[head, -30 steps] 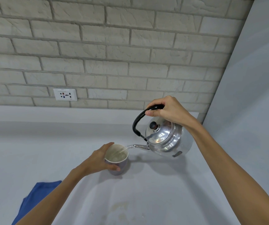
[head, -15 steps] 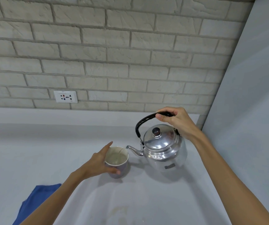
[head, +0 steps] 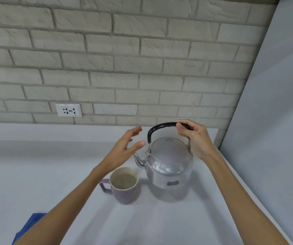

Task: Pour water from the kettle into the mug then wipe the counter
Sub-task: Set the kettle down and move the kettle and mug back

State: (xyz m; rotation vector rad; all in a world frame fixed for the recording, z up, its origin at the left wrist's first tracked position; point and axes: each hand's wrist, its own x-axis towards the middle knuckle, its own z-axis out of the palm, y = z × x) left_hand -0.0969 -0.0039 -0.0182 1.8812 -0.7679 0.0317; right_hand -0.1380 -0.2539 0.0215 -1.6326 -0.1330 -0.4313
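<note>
A shiny metal kettle (head: 168,167) with a black handle stands upright on the grey counter (head: 36,174), its spout pointing left. My right hand (head: 195,138) grips the top of the handle. A lilac mug (head: 124,190) with water in it stands just left of and in front of the kettle, handle to the left. My left hand (head: 124,149) hovers above and behind the mug with fingers spread, holding nothing. A blue cloth (head: 30,227) lies at the lower left, partly hidden by my left forearm.
A brick wall rises behind the counter, with a white wall socket (head: 68,110) low on it. A grey panel (head: 274,121) closes off the right side, close to the kettle.
The kettle went from tilted and pouring to upright on the counter. My left hand let go of the mug and rose with fingers spread. My right hand stays on the handle.
</note>
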